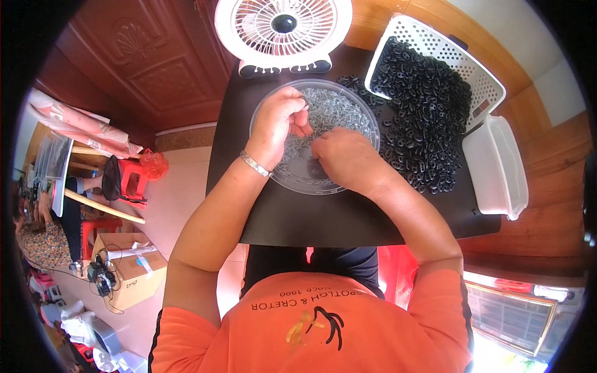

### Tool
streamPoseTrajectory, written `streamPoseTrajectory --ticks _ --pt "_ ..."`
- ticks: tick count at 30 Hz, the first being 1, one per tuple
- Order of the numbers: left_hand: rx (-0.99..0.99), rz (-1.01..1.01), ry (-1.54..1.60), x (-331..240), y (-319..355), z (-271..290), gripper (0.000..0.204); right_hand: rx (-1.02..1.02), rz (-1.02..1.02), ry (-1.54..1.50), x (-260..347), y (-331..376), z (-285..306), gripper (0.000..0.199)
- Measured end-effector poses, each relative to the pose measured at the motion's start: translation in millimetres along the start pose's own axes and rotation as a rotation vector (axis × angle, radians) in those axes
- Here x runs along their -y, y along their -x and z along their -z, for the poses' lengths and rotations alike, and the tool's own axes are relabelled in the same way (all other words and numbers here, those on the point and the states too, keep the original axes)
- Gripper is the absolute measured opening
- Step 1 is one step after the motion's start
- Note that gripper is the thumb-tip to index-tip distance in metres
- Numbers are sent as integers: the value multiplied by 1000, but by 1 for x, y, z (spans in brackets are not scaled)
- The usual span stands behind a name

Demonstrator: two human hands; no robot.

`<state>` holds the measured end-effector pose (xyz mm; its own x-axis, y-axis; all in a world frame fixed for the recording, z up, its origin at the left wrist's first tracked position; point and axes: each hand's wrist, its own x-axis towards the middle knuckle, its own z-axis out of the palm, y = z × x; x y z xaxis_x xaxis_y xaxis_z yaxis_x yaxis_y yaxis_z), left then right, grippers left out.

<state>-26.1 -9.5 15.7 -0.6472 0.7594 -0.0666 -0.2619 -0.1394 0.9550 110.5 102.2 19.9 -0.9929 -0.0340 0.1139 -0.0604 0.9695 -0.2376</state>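
Both hands over clear round dish [367, 127] on black table [323, 217]. Left hand [278, 121] fingers pinched together on small grey parts [333, 109]; right hand [348, 158] curled, grip hidden. Big heap of black rings [423, 105] spills from white basket [435, 46], seemingly mostly unprocessed. Much left.

The dish [292, 180] sits mid-surface [323, 217], small parts [336, 109] in it. Behind the dish stands a fan [283, 31]; right of the dish lies a tipped basket [460, 62] spilling rings [423, 124], a tub [497, 165] beyond.
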Motion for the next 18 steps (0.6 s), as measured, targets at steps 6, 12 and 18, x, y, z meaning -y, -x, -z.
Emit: streamPoseTrajectory --ticks 6,12,18 --pt "26 12 -18 5 -2 4 12 -94 52 -37 -5 2 -9 6" --pt "17 18 -31 5 -2 5 12 -61 95 -17 2 3 3 6" --pt "6 24 -26 4 -3 2 11 18 46 119 10 -1 3 10"
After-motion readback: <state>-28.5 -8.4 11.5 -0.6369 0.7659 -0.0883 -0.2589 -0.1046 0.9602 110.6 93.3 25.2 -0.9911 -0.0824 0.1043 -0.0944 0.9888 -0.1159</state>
